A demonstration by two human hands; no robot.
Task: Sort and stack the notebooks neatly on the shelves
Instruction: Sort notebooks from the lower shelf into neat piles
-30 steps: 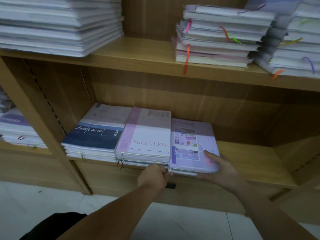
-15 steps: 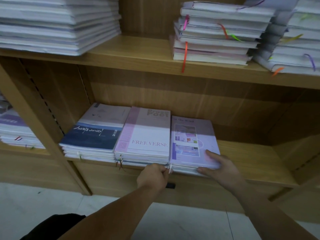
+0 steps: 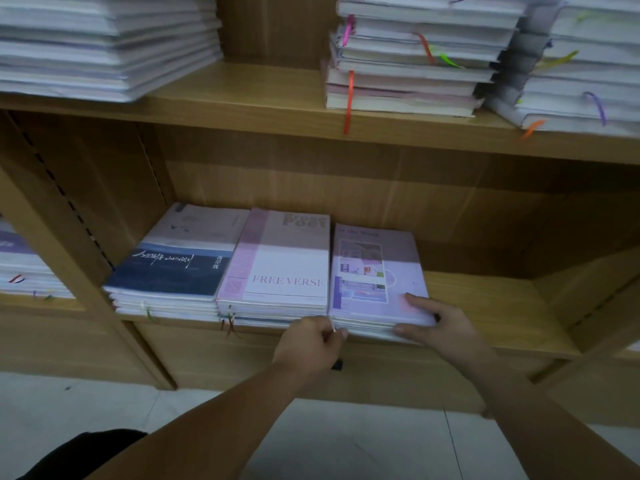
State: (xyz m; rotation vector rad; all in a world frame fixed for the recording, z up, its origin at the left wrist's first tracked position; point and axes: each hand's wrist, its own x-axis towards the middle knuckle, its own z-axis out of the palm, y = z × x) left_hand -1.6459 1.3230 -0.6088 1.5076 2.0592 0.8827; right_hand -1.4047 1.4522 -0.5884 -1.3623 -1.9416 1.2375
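Lilac notebook stack [image 3: 375, 271]: flat on the lower wooden shelf [image 3: 485, 306], touching the pink-and-white "FREE VERSE" stack [image 3: 284, 268].
Left hand [image 3: 311, 344]: fingers pinch its front left corner.
Right hand [image 3: 440, 323]: fingers and thumb clamp the front right corner.
Risk: an uneven push could skew the stack, overhanging the shelf edge.

Bare forearms run back from the left hand [image 3: 308, 344] and the right hand [image 3: 446, 327]. Far behind the left hand, under its arm, shows black fabric [image 3: 79, 452].
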